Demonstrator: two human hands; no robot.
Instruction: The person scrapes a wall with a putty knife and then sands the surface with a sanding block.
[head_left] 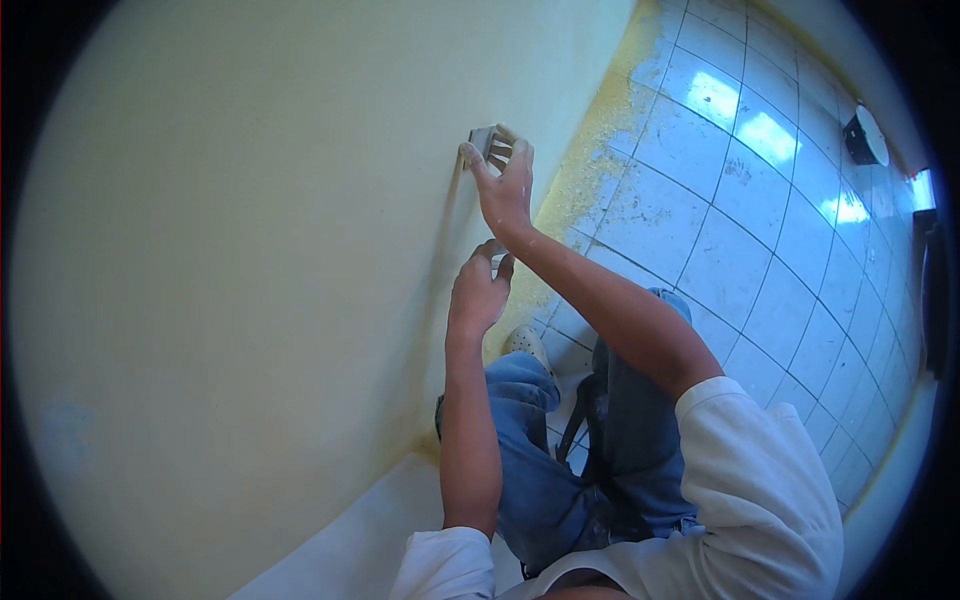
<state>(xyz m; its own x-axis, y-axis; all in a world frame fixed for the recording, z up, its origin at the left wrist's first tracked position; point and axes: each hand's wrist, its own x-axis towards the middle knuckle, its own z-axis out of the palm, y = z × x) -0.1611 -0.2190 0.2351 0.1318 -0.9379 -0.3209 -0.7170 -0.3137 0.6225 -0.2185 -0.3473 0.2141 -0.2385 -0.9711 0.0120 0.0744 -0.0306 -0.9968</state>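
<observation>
My right hand [508, 180] is stretched up along the pale yellow wall [250, 250], its fingers and thumb closed round a flat grey putty scraper [483, 140]. The scraper's edge lies against or very near the wall. Below it, close to the right wrist, my left hand [480, 290] is curled with thumb and fingers round a small pale, flat-looking piece [499, 260], mostly hidden by the fingers. Whitish dust marks the fingertips of the right hand.
White floor tiles [690, 235] run along the right, with yellowish dust and crumbs [600, 150] by the wall's foot. A dark bucket [865, 137] with a white top stands far right. My jeans-clad knees [530, 400] and a pale clog [527, 342] are close below my hands.
</observation>
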